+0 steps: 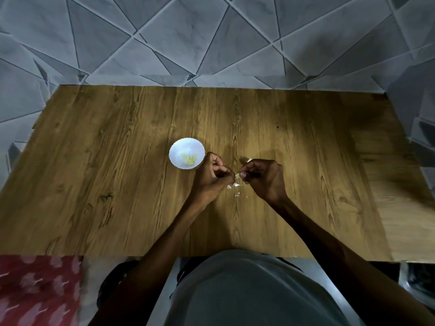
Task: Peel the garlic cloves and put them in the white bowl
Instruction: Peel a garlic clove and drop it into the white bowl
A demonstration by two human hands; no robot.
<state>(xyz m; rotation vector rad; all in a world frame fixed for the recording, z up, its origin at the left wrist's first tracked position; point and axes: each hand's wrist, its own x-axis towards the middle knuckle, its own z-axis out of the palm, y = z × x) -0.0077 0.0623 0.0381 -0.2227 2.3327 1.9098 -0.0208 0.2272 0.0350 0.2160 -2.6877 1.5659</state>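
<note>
In front of you is a brown wooden table (117,161). Past its far edge you see grey tiles (188,43) with triangle shapes. A red cloth (40,290) with pale marks lies low on your left. Your shirt (247,290) is grey.

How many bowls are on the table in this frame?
1. The white bowl stands on the wooden table, beside the left hand, with pale yellow pieces inside. Nothing suggests a hidden one.

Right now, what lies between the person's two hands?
In the head view, a small pale garlic clove, pinched by the left hand and right hand; papery white skin scraps lie on the wooden table beneath.
</note>
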